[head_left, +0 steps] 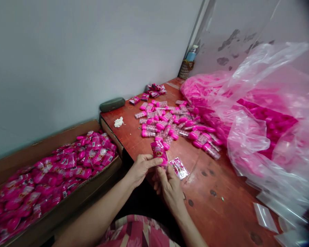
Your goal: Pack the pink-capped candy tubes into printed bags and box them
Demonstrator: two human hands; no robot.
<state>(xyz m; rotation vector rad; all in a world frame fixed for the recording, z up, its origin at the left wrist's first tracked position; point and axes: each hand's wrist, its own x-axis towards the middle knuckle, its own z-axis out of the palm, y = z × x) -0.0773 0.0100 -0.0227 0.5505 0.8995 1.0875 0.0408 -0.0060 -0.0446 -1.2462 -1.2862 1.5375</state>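
Note:
A small pink printed packet [158, 151] is held upright between both hands above the table's front edge. My left hand [143, 168] pinches its left side, thumb across the front. My right hand [169, 181] grips its lower end, with the fingers partly hidden behind. Just right of it, a flat shiny printed sleeve [179, 168] lies on the red-brown table [211, 212]. Beyond the hands spreads a loose pile of clear containers with bright pink caps [170, 120].
At the left stands a long cardboard box [113, 175] full of pink packets [72, 168]. A large clear bag [247, 130] of pink pieces covers the right. Farther back are a dark green case [112, 104], crumpled white tissue [118, 121] and a bottle [192, 53] in a woven holder.

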